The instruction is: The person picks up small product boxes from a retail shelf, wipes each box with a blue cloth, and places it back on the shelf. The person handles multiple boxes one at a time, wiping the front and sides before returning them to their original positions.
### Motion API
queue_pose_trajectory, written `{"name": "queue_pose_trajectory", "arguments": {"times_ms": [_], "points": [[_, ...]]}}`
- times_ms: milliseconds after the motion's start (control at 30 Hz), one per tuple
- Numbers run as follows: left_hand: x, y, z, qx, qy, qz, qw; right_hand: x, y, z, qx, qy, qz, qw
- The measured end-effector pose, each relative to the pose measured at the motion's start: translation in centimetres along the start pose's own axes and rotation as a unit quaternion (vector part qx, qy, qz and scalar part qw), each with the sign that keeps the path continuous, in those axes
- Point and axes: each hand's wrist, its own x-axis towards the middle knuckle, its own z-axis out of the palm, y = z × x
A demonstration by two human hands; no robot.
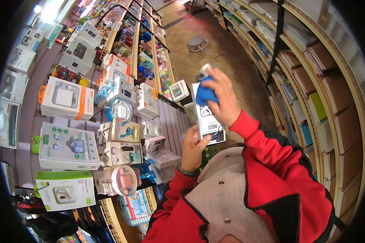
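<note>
My left hand [196,148] grips the lower end of a slim white accessory box [211,129] printed "120W", thumb across its front. A blue cloth [206,91] is bunched under the fingers of my right hand [222,92] and lies against the box's upper front, covering part of the print. The right hand is slightly blurred. Beyond its fingertips shows a small whitish object [205,69]; whether the hand holds it I cannot tell.
To the left, a slatted wall panel [173,118] carries boxed chargers [67,97] and wireless earbuds [68,145] on hooks. Tall shelves of paper goods [318,106] line the right side. A round stool [197,42] stands on the tiled aisle floor [182,60] ahead.
</note>
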Motion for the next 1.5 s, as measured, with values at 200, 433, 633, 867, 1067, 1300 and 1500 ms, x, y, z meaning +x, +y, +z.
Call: {"name": "queue_pose_trajectory", "arguments": {"times_ms": [200, 433, 633, 867, 1067, 1300, 1500], "points": [[-0.8, -0.4, -1.0, 0.063, -0.054, 0.014, 0.996, -2.0, -0.7, 0.0, 0.321, 0.015, 0.263, 0.910], [-0.3, -0.8, -1.2, 0.102, -0.028, 0.098, 0.990, -4.3, -3.2, 0.1, 0.287, -0.037, 0.126, 0.949], [-0.6, -1.2, -1.2, 0.165, 0.032, 0.166, 0.972, -4.2, -3.5, -0.5, 0.537, 0.078, 0.321, 0.776], [-0.5, -1.2, -2.2, 0.300, 0.088, 0.212, 0.926, -3.1, -6.0, -2.8, 0.312, 0.063, 0.078, 0.945], [-0.9, -1.0, -2.1, 0.329, 0.083, 0.228, 0.912, -3.0, -7.5, -1.2, 0.069, -0.027, 0.015, 0.997], [-1.0, -1.1, -2.9, 0.372, 0.075, 0.227, 0.897, -3.8, -4.9, -1.9, 0.229, -0.138, 0.130, 0.955], [-0.8, -1.9, -3.4, 0.285, 0.062, 0.184, 0.939, -4.7, -3.9, -2.1, 0.317, -0.142, 0.193, 0.918]]}}
